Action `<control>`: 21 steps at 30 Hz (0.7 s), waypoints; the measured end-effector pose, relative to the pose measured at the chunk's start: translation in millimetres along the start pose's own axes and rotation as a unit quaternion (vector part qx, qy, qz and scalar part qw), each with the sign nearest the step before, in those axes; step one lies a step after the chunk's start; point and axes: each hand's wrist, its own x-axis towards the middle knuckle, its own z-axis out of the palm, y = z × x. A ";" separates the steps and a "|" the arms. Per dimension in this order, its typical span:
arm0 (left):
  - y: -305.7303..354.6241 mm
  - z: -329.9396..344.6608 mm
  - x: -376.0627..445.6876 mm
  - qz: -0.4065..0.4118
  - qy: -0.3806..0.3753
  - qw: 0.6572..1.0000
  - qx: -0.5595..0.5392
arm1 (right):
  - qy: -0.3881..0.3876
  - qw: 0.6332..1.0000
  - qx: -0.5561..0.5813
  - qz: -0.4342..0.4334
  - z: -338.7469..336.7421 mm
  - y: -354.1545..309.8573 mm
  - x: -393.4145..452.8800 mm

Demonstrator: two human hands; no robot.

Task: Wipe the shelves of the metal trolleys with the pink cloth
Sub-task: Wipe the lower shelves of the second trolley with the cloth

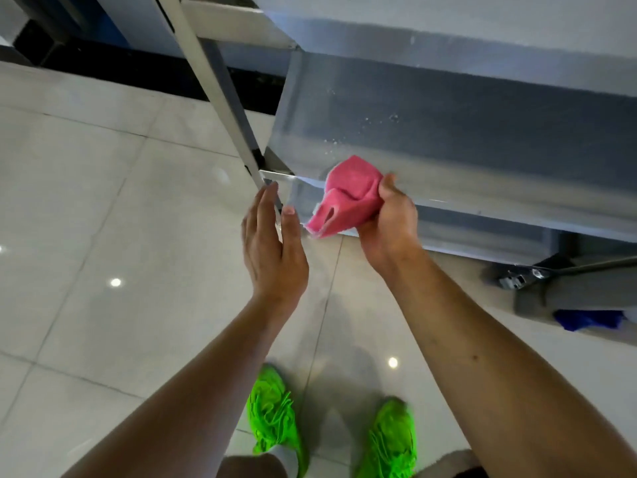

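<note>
- Two bare hands are reaching toward the lower shelf (448,139) of a metal trolley (431,50), seen from above by a head-worn camera.
- No brand, label or writing is showing legibly anywhere in view.
- The right hand (389,225) is gripping a bunched pink cloth (344,201), thumb curled over its top, holding it at the shelf's near edge close to the corner.
- The pink cloth is looking crumpled and folded on itself, with a fuzzy weave and a pale frayed edge hanging at its lower left.
- The left hand (272,243) is hovering just beside the cloth with fingers straight and together, holding nothing, its fingertips lying near the trolley's corner post (220,98).
- Small water droplets (379,120) are dotting the brushed grey shelf above the cloth.
- Bright green shoes (275,419) are standing on glossy pale floor tiles (86,219).
- A blue rag (586,319) is lying on the floor at right, near a trolley wheel (517,279).
</note>
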 end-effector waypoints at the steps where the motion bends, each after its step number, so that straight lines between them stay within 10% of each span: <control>1: -5.2 7.1 5.7 0.002 0.005 1.000 -0.008 | -0.026 0.998 0.051 0.024 -0.9 0.8 8.0; 9: -15.2 47.4 61.7 0.073 0.063 0.988 -0.118 | -0.185 0.983 0.010 0.018 35.2 -11.0 44.3; 13: -15.0 68.0 94.9 0.146 0.120 0.969 -0.161 | -0.213 0.959 -0.132 -0.130 54.2 -23.3 64.7; 18: -31.9 94.0 109.1 0.145 0.128 0.967 -0.164 | -0.091 0.873 -0.386 -0.285 52.9 -36.5 94.5; 21: -42.6 99.6 111.2 0.180 0.119 0.966 -0.142 | 0.016 0.704 -0.597 -0.385 42.3 -42.7 104.0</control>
